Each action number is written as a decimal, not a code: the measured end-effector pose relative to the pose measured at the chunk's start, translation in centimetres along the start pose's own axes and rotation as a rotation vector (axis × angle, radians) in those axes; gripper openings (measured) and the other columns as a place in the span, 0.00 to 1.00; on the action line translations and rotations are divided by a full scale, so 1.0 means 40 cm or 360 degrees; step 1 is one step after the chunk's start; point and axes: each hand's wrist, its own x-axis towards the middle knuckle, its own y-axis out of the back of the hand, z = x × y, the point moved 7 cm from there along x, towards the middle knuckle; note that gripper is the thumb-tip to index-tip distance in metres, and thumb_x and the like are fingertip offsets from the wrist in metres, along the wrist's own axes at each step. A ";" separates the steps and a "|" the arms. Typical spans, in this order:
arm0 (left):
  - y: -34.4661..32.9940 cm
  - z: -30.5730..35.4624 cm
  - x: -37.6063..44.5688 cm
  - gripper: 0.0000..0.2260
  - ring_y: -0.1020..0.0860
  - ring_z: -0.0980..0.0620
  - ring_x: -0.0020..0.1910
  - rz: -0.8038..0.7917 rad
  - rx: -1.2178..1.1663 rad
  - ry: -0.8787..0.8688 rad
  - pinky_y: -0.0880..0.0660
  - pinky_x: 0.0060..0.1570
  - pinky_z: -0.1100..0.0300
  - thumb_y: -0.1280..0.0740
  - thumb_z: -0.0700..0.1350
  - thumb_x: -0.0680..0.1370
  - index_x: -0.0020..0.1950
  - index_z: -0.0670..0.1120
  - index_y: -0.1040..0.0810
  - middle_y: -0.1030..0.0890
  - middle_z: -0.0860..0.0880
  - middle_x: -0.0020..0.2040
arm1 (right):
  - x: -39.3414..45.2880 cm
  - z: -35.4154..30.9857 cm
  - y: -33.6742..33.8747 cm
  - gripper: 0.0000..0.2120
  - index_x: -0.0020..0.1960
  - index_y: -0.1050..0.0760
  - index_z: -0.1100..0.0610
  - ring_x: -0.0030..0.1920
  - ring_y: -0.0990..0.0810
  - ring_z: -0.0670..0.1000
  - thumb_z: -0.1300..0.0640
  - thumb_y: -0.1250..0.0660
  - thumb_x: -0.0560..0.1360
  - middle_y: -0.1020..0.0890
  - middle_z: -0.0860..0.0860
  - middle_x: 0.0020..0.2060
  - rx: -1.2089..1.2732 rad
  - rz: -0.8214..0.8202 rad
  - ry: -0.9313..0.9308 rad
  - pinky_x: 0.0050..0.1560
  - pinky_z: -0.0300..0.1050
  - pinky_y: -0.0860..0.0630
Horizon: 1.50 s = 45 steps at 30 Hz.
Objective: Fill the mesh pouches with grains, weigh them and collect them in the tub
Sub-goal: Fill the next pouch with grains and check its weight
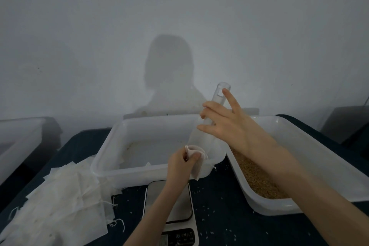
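Note:
My left hand [182, 163] pinches a white mesh pouch [196, 163] by its mouth, holding it open over the front right corner of the middle tub [111, 146]. My right hand [229, 124] grips a clear plastic scoop [218, 96] by its handle, tilted steeply with its wide end down at the pouch's mouth. Brown grains [257, 177] fill the bottom of the right tub [311, 142]. A digital scale [184, 209] sits on the table below my left hand, its platform bare.
A loose heap of flat empty mesh pouches [60, 197] lies at the front left on the dark tablecloth. Another white tub [18, 136] stands at the far left. Scattered grains dot the cloth near the scale. A grey wall rises right behind the table.

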 end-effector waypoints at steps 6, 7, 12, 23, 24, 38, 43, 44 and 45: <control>0.013 -0.002 0.003 0.11 0.29 0.54 0.33 -0.0023 0.0090 0.0041 0.33 0.33 0.63 0.31 0.47 0.76 0.44 0.38 0.21 0.23 0.43 0.34 | -0.061 0.049 -0.059 0.31 0.54 0.18 0.48 0.55 0.21 0.57 0.71 0.24 0.56 0.20 0.54 0.49 0.0307 -0.0021 -0.0267 0.69 0.67 0.49; 0.016 -0.003 0.004 0.11 0.30 0.54 0.32 -0.0021 0.0089 0.0060 0.34 0.33 0.64 0.31 0.47 0.76 0.44 0.38 0.21 0.25 0.45 0.33 | -0.075 0.058 -0.076 0.31 0.54 0.18 0.49 0.54 0.21 0.58 0.72 0.24 0.55 0.20 0.54 0.48 0.0369 -0.0038 -0.0322 0.69 0.67 0.48; 0.049 -0.019 0.002 0.11 0.27 0.50 0.37 0.0065 -0.0005 0.0129 0.32 0.38 0.58 0.32 0.45 0.77 0.47 0.36 0.20 0.20 0.37 0.40 | -0.155 0.088 -0.140 0.29 0.53 0.17 0.52 0.47 0.18 0.59 0.71 0.23 0.56 0.17 0.55 0.45 0.0669 -0.0117 -0.0636 0.62 0.65 0.33; 0.089 -0.062 -0.036 0.12 0.33 0.55 0.30 0.0136 0.0260 0.0124 0.37 0.30 0.66 0.32 0.48 0.77 0.37 0.44 0.28 0.29 0.49 0.30 | -0.562 -0.023 -0.450 0.10 0.56 0.25 0.55 0.46 0.21 0.50 0.52 0.39 0.80 0.20 0.53 0.49 0.1308 -0.1404 -0.1447 0.51 0.46 0.23; 0.091 -0.064 -0.042 0.11 0.31 0.54 0.31 0.0137 0.0245 0.0120 0.36 0.31 0.66 0.32 0.48 0.77 0.40 0.42 0.25 0.26 0.46 0.31 | -0.567 -0.039 -0.458 0.09 0.53 0.25 0.53 0.44 0.22 0.47 0.49 0.39 0.80 0.20 0.50 0.48 0.1278 -0.1513 -0.1383 0.50 0.44 0.23; 0.104 -0.092 -0.097 0.06 0.24 0.49 0.35 0.0248 -0.0060 0.0135 0.30 0.34 0.64 0.33 0.45 0.77 0.45 0.42 0.21 0.20 0.41 0.38 | -0.078 -0.298 -0.181 0.11 0.55 0.23 0.41 0.36 0.24 0.38 0.41 0.33 0.74 0.19 0.38 0.44 0.2014 -0.0760 -0.1180 0.39 0.32 0.28; 0.139 -0.130 -0.102 0.07 0.24 0.50 0.36 0.0327 -0.0061 0.0197 0.28 0.34 0.65 0.33 0.45 0.77 0.45 0.41 0.21 0.20 0.39 0.40 | -0.062 -0.344 -0.211 0.08 0.52 0.21 0.42 0.32 0.28 0.34 0.42 0.33 0.75 0.18 0.38 0.43 0.1927 -0.0676 -0.1233 0.32 0.27 0.37; 0.142 -0.138 -0.100 0.09 0.25 0.50 0.36 0.0323 -0.0052 0.0208 0.28 0.35 0.63 0.33 0.45 0.77 0.45 0.39 0.22 0.20 0.39 0.39 | -0.061 -0.349 -0.212 0.08 0.52 0.20 0.42 0.33 0.28 0.33 0.43 0.34 0.75 0.18 0.38 0.42 0.1965 -0.0650 -0.1239 0.32 0.27 0.36; 0.144 -0.143 -0.097 0.10 0.26 0.51 0.35 0.0317 -0.0047 0.0217 0.28 0.35 0.62 0.32 0.45 0.77 0.45 0.38 0.22 0.21 0.39 0.38 | -0.061 -0.351 -0.213 0.07 0.52 0.20 0.43 0.34 0.26 0.34 0.45 0.34 0.76 0.18 0.39 0.42 0.2002 -0.0620 -0.1271 0.32 0.27 0.35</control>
